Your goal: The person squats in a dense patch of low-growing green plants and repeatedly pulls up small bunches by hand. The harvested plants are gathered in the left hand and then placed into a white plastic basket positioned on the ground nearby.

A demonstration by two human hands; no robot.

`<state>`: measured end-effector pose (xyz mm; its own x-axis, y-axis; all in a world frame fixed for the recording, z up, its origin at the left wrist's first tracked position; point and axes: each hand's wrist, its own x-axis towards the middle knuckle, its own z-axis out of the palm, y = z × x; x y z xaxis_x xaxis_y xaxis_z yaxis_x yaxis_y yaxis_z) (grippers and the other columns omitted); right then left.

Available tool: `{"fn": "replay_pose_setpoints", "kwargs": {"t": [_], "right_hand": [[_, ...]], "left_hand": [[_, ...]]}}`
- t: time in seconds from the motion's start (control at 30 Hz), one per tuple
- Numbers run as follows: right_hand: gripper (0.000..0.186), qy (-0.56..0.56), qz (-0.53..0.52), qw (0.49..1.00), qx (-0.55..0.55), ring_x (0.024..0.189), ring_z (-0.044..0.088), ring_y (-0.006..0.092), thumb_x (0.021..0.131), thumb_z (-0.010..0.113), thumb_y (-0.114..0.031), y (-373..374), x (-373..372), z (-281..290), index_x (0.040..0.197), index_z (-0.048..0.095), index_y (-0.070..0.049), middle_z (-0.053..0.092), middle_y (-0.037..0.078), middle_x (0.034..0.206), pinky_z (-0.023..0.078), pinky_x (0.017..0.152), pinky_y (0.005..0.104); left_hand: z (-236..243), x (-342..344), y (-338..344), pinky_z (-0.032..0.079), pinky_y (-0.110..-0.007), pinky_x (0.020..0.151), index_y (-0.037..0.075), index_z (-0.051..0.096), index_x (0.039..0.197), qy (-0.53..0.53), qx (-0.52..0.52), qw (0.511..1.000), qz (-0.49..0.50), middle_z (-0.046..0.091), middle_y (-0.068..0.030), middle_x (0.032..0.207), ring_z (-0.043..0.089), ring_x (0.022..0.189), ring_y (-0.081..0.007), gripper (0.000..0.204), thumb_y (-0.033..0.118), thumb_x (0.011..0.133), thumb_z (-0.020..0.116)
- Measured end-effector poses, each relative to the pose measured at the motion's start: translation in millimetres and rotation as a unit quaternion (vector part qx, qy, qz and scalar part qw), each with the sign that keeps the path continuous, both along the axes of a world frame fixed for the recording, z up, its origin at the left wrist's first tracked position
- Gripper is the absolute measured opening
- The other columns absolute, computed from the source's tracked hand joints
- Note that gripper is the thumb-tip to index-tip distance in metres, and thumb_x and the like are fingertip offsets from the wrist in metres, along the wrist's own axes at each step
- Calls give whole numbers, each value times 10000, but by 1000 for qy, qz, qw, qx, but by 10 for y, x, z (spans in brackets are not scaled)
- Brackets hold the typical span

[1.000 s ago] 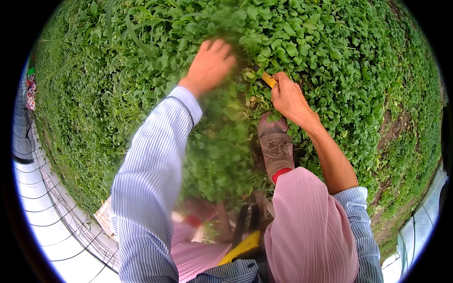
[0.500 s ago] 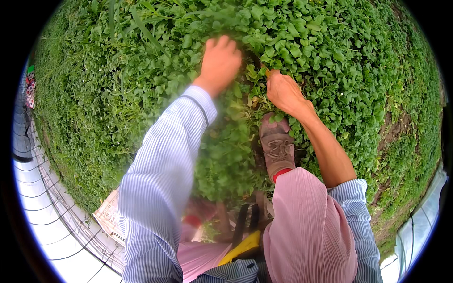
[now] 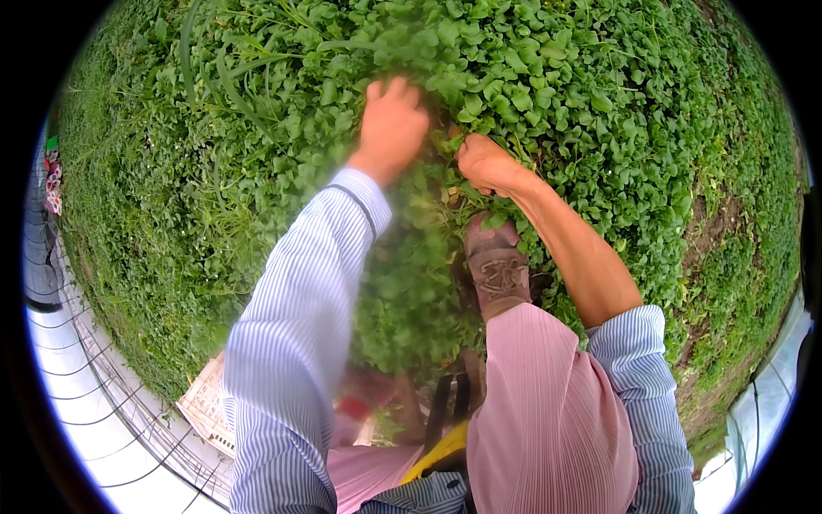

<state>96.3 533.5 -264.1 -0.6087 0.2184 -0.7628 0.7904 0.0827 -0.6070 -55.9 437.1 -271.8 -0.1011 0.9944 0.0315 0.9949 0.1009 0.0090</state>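
Observation:
My left hand (image 3: 392, 124) is in the leafy green plants (image 3: 522, 77) at upper centre, its fingers bent down and blurred, their tips hidden. To its right, lower down, my right hand (image 3: 486, 163) is closed on a yellow-handled tool (image 3: 455, 132), which is now almost wholly hidden by hand and leaves. A few yellowed stems and leaves lie just below the hands. A soft blur covers the middle of the picture.
My shoe (image 3: 497, 265) is among the plants below my right hand. A pale crate (image 3: 201, 403) is at lower left. Bare soil (image 3: 706, 223) shows at right. White sheeting with wire (image 3: 81, 368) runs along the left rim, near some colourful items (image 3: 53, 184).
My right hand has shifted left and turned, hiding more of the yellow handle. My left hand moved right and up, then slightly back down. The view has shifted slightly.

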Motion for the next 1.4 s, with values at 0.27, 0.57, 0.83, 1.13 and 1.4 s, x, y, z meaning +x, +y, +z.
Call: {"fn": "replay_pose_setpoints", "kwargs": {"t": [0.27, 0.57, 0.83, 1.13, 1.4], "right_hand": [[264, 47, 151, 987, 40, 433, 469, 257, 934, 399, -115, -89, 159, -191, 966, 601, 53, 564, 168, 640, 353, 404, 403], [264, 96, 99, 974, 180, 885, 616, 471, 916, 455, -125, 46, 146, 40, 915, 571, 111, 613, 335, 878, 469, 773, 505], [259, 105, 116, 965, 209, 844, 626, 471, 910, 451, -121, 88, 125, 89, 904, 590, 98, 618, 327, 848, 491, 732, 501], [481, 69, 198, 971, 111, 941, 638, 394, 769, 516, -3, 247, -40, 91, 1249, 519, 23, 643, 261, 1071, 510, 801, 439], [274, 92, 134, 981, 108, 730, 591, 429, 913, 439, -113, 234, 57, 316, 844, 555, 126, 593, 315, 800, 455, 706, 480]], "left_hand": [[-1, -25, -38, 371, -437, 887, 82, 680, 725, -25, 38, 999, -20, 569, -38, 843, 502, 944, -235, 69, 94, 676, 632], [5, -132, -90, 377, -423, 873, 83, 669, 734, -19, 79, 996, -29, 570, -36, 850, 507, 927, -234, 60, 106, 690, 634], [5, -82, -103, 377, -422, 864, 85, 662, 695, -24, 50, 998, -30, 568, -42, 817, 505, 917, -234, 40, 105, 676, 632], [19, -45, -128, 375, -418, 858, 87, 650, 686, -21, 55, 998, -38, 569, -33, 820, 509, 909, -224, 31, 112, 679, 634], [30, -53, -279, 371, -415, 853, 91, 671, 802, -32, 41, 999, 3, 577, -33, 841, 515, 901, -235, 83, 143, 738, 674]]}}
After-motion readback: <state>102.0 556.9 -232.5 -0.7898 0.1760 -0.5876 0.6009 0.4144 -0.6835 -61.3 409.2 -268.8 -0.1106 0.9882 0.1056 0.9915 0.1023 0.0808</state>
